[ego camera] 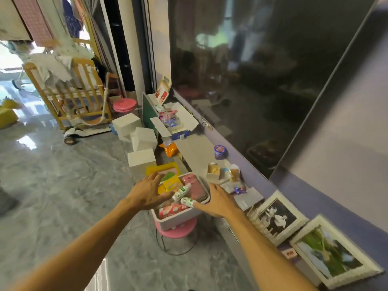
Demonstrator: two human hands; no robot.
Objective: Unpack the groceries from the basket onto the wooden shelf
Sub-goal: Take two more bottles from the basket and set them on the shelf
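The basket [180, 219] is a white plastic tub with rounded corners, sitting on a round pink stool [178, 229] right up against the front edge of the shelf [195, 150]. It's crammed: a glossy pink pack [194, 186], a yellow box [171, 183], a red-and-white wrapper [171, 208] near the front wall, plus two white tubes with green print, one [181, 191] lying across the middle and another [188, 201] by the right rim. The print is too blurry to read.

The left hand [150, 191] hovers over the left side of the basket, fingers spread wide, palm down, gripping nothing. The right hand [217, 201] is at the right rim, also open with fingers fanned over the shelf's front edge; its thumb just meets the nearer tube, but I can't tell if it's really pinching it.

On the shelf, which looks like a pale flat board, there's a round blue tub [220, 152] towards the back edge, a small open carton [213, 171] and a clear snack bag [234, 173] just beside it. Two white-framed photos [277, 219] lean against the wall at the near end. The floor is shiny grey marble.
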